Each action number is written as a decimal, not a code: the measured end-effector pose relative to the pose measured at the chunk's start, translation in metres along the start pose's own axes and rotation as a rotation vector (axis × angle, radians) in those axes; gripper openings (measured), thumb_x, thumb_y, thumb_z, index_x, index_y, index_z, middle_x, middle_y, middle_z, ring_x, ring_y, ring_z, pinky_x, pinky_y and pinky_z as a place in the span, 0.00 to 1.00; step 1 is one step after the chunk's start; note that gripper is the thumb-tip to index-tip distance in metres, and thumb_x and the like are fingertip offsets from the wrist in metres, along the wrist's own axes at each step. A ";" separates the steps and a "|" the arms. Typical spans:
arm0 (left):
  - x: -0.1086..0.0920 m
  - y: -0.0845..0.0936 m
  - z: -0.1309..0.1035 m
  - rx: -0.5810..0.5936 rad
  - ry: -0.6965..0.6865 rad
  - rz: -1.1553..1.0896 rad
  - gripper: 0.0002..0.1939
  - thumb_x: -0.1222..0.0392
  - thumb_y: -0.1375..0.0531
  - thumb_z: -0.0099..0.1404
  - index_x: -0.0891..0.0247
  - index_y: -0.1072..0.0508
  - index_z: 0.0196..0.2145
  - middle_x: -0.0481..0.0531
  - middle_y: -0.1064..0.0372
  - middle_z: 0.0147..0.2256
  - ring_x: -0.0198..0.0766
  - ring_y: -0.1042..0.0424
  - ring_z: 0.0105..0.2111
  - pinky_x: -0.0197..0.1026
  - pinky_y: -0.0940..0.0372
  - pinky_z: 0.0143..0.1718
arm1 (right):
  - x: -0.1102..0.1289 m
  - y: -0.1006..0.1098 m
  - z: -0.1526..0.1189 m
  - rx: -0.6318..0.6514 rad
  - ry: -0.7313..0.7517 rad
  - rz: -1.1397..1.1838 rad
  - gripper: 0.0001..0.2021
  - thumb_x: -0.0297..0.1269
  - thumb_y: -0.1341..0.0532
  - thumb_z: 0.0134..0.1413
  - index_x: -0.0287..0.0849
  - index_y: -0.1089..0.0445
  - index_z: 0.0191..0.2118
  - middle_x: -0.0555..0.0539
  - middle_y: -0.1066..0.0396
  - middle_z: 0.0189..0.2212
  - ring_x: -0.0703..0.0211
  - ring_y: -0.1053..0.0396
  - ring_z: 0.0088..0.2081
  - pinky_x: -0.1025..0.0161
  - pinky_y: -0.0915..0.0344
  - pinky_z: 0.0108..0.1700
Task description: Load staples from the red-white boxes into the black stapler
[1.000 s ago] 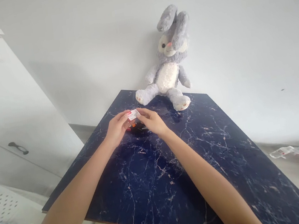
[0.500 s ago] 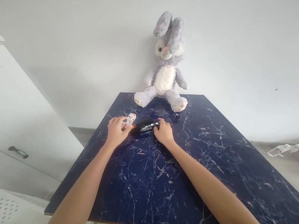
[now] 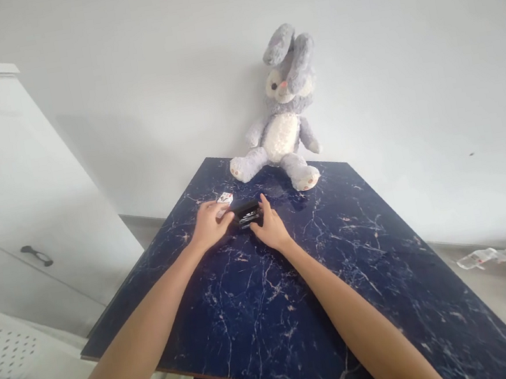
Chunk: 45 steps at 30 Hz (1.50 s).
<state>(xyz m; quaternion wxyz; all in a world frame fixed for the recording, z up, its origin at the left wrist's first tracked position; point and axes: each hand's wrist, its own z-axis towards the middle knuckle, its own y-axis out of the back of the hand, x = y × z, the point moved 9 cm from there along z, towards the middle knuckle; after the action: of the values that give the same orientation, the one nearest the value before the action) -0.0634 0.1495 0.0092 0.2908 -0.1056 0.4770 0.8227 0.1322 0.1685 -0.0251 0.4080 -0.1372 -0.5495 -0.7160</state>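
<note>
A small black glossy object (image 3: 248, 214) lies between my two hands on the dark blue marbled table (image 3: 262, 304). My right hand (image 3: 271, 225) grips its right end between thumb and fingers. At its left end is my left hand (image 3: 213, 223), thumb and fingers closed around its edge. Just behind the left fingers stands a small white box with red and dark print (image 3: 225, 199), partly covered by that hand. What the left fingertips press on is partly hidden.
A grey plush rabbit (image 3: 283, 136) sits at the table's back edge against the wall. White cabinets (image 3: 15, 190) stand at the left, with a perforated white surface (image 3: 3, 351) below. A clear plastic bottle (image 3: 485, 257) lies on the floor at the right.
My right hand has shifted left along the black object, and my left hand has moved right onto its left end. The black object now looks shorter and turned. The view has shifted slightly.
</note>
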 end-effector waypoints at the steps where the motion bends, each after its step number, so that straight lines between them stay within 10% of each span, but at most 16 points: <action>1: 0.004 0.005 0.000 -0.032 0.012 0.047 0.18 0.50 0.43 0.69 0.58 0.24 0.53 0.57 0.27 0.53 0.54 0.37 0.58 0.56 0.42 0.59 | 0.001 -0.001 0.000 -0.006 0.020 0.002 0.45 0.36 0.41 0.53 0.39 0.64 0.73 0.37 0.36 0.62 0.45 0.34 0.59 0.47 0.38 0.61; 8: 0.022 -0.001 -0.001 0.123 -0.019 0.199 0.17 0.53 0.46 0.70 0.56 0.21 0.49 0.56 0.23 0.47 0.57 0.36 0.57 0.58 0.41 0.55 | -0.009 -0.005 0.003 -0.008 -0.007 -0.047 0.38 0.35 0.42 0.55 0.38 0.53 0.70 0.38 0.29 0.55 0.45 0.33 0.56 0.47 0.36 0.60; 17: 0.005 0.041 0.006 -0.017 -0.050 0.285 0.20 0.58 0.47 0.70 0.60 0.26 0.56 0.57 0.23 0.41 0.52 0.32 0.47 0.55 0.39 0.53 | -0.007 -0.005 0.003 -0.003 0.007 -0.088 0.35 0.34 0.42 0.56 0.39 0.49 0.69 0.39 0.29 0.55 0.44 0.33 0.56 0.47 0.36 0.60; 28: -0.010 0.020 -0.006 0.382 -0.076 0.244 0.15 0.58 0.40 0.59 0.54 0.22 0.44 0.54 0.29 0.47 0.47 0.28 0.40 0.45 0.34 0.40 | -0.007 -0.001 0.004 -0.042 0.014 -0.027 0.36 0.33 0.42 0.54 0.39 0.50 0.69 0.38 0.30 0.56 0.45 0.33 0.56 0.47 0.35 0.59; 33: 0.003 0.034 0.002 0.202 -0.036 0.181 0.18 0.51 0.47 0.69 0.55 0.24 0.50 0.55 0.27 0.50 0.50 0.31 0.51 0.51 0.38 0.54 | 0.004 0.006 0.002 -0.079 0.114 0.028 0.38 0.30 0.43 0.54 0.42 0.53 0.71 0.39 0.37 0.62 0.46 0.37 0.61 0.47 0.39 0.63; 39: 0.052 -0.006 -0.003 0.276 0.146 0.174 0.30 0.42 0.55 0.73 0.53 0.39 0.67 0.55 0.50 0.70 0.59 0.52 0.68 0.63 0.52 0.65 | 0.014 -0.002 -0.001 0.018 0.174 0.020 0.41 0.31 0.40 0.52 0.45 0.53 0.71 0.39 0.38 0.62 0.45 0.39 0.62 0.45 0.40 0.64; 45: 0.038 -0.034 0.036 0.278 -0.015 0.175 0.26 0.47 0.55 0.75 0.52 0.38 0.67 0.53 0.50 0.70 0.53 0.48 0.68 0.59 0.50 0.65 | 0.005 -0.002 0.000 0.002 0.102 -0.013 0.47 0.34 0.38 0.53 0.40 0.63 0.73 0.35 0.42 0.64 0.46 0.41 0.63 0.48 0.40 0.64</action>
<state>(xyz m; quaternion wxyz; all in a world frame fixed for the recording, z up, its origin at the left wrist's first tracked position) -0.0703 0.2075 -0.0138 0.2333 -0.0164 0.5916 0.7716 0.1271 0.1664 -0.0230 0.4309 -0.0963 -0.5296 -0.7243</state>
